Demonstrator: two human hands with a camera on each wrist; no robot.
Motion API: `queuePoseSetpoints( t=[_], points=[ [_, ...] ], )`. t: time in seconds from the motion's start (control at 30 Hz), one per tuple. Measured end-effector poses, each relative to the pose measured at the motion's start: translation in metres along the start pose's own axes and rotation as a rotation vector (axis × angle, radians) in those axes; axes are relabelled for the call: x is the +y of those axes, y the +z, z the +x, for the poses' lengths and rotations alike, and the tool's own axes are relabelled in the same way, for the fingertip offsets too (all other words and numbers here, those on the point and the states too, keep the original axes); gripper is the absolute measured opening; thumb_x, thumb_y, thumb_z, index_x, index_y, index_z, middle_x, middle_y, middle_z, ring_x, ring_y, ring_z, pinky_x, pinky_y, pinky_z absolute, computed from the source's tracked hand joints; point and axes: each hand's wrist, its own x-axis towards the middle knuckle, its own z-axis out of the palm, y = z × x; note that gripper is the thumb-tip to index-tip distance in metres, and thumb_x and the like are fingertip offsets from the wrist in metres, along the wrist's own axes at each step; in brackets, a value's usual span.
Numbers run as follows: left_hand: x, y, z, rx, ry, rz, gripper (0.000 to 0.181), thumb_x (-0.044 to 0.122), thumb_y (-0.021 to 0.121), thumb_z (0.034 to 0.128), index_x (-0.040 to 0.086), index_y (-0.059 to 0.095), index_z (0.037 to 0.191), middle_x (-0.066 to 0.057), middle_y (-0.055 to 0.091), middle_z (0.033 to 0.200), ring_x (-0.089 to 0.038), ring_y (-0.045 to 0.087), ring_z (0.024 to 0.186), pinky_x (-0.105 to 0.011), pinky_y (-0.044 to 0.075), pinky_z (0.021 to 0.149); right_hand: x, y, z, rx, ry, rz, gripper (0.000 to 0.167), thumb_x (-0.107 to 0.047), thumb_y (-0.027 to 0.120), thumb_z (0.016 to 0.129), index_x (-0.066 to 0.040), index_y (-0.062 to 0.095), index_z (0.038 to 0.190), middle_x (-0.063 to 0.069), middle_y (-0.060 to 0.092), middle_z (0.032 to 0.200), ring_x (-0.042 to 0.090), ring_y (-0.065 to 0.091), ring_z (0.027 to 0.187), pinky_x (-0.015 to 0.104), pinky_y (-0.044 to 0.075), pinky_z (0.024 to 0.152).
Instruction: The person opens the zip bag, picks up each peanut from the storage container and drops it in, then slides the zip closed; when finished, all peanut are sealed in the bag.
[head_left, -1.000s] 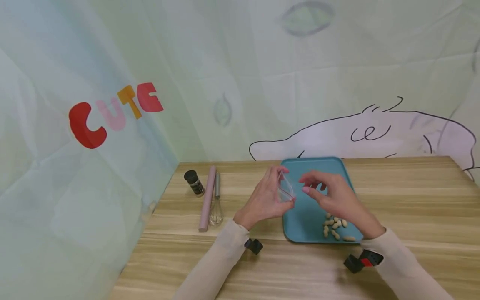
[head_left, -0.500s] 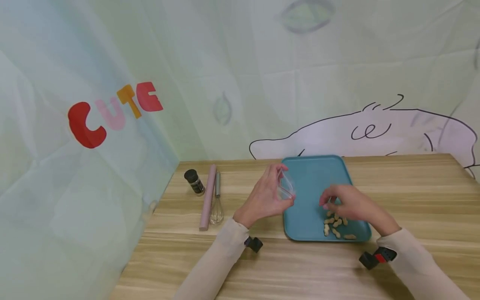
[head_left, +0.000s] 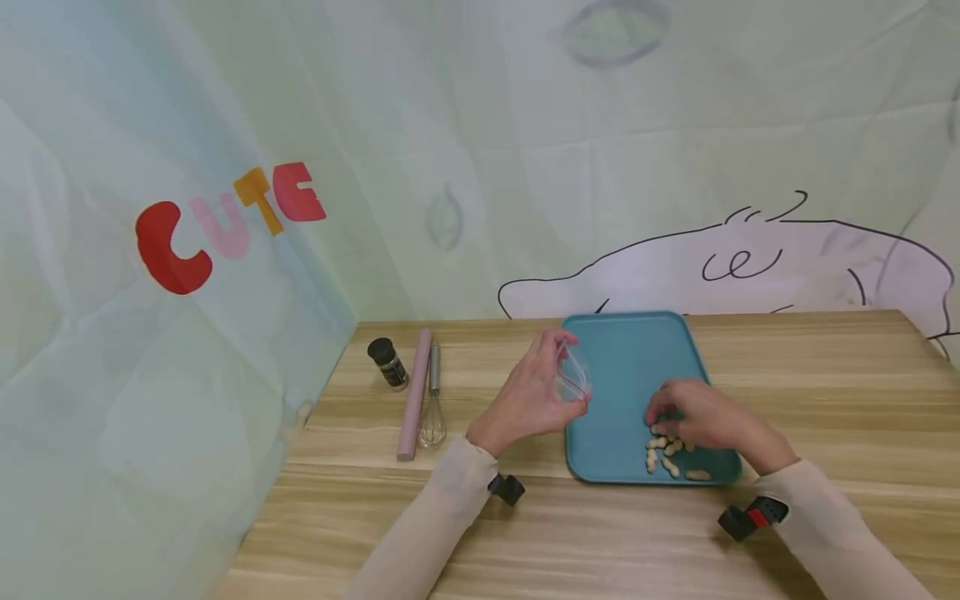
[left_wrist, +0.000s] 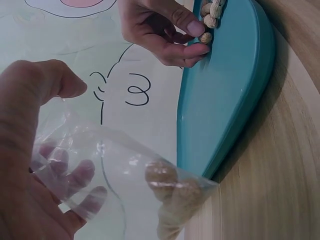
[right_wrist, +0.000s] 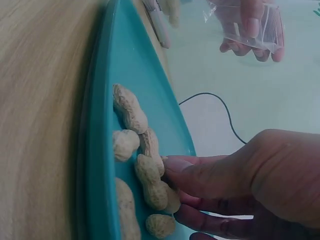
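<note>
Plainly, both hands are busy. The left hand (head_left: 528,396) grips a clear bag (head_left: 573,377) by its mouth, thumb and fingers spreading the rim apart, beside and partly over the left edge of the blue tray (head_left: 611,437). From the head, the bag's contents hardly show; the left wrist view reveals bagged nuts (left_wrist: 180,192) gathered in its lower corner, with fingers visible through the film.

The right hand (head_left: 697,414) is down at the near right part of the tray, thumb and fingers pinching a nut (left_wrist: 205,37), which shows between the fingertips in the left wrist view. The head view hides most of that pinch behind the knuckles. The right wrist view brings the loose nuts (right_wrist: 150,180) close: whole, in ridged shells, some touching, lying just beside the thumb.

Only the head view takes in the whole group on the worktop (head_left: 825,400): well left of the tray, a whisk (head_left: 432,417), a pink rod (head_left: 415,400) close alongside and a black-capped jar (head_left: 387,364).
</note>
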Motion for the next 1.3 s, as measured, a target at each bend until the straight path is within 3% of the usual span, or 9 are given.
queuePoseSetpoints(
  t=[0.33,0.43,0.6,1.0,1.3],
  points=[
    [0.001,0.001,0.0,0.0,0.002,0.011,0.073,0.022,0.083,0.0824,0.008,0.044,0.142,-0.012,0.056,0.128,-0.035,0.062,0.121,-0.04,0.058,0.099,-0.005,-0.001,0.004,0.041,0.019,0.035,0.008,-0.008,0.077,0.095,-0.015,0.075,0.092,-0.006,0.071,0.089,0.008,0.058,0.083,0.03,0.051,0.074],
    [0.001,0.001,0.0,-0.002,0.001,0.019,0.074,0.022,0.084,0.0822,0.008,0.043,0.142,-0.012,0.056,0.128,-0.034,0.062,0.121,-0.039,0.058,0.099,-0.011,-0.008,0.008,0.085,0.012,0.044,0.009,-0.008,0.075,0.097,-0.015,0.075,0.092,-0.007,0.071,0.086,0.006,0.055,0.078,0.027,0.049,0.07],
    [0.001,0.001,0.0,-0.005,0.003,0.019,0.074,0.022,0.084,0.0822,0.009,0.043,0.143,-0.011,0.056,0.127,-0.035,0.062,0.121,-0.039,0.058,0.099,-0.024,-0.021,0.014,0.183,-0.028,0.045,0.008,-0.008,0.074,0.098,-0.014,0.076,0.092,-0.008,0.07,0.083,0.006,0.055,0.077,0.026,0.049,0.07],
    [0.002,0.001,-0.002,-0.02,-0.012,0.017,0.075,0.026,0.082,0.0846,0.011,0.042,0.145,-0.01,0.055,0.129,-0.032,0.061,0.121,-0.037,0.058,0.097,-0.066,-0.049,0.03,0.289,-0.041,0.111,0.006,-0.013,0.073,0.1,-0.013,0.079,0.103,-0.004,0.073,0.09,0.013,0.059,0.081,0.026,0.051,0.076],
    [0.0,-0.001,0.0,-0.004,0.021,0.017,0.072,0.025,0.081,0.0848,0.009,0.042,0.143,-0.012,0.055,0.127,-0.029,0.06,0.117,-0.034,0.055,0.092,-0.088,-0.04,0.046,0.317,-0.063,0.184,0.007,-0.015,0.074,0.1,-0.013,0.08,0.103,-0.003,0.073,0.087,0.012,0.057,0.077,0.026,0.048,0.07]
  ],
)
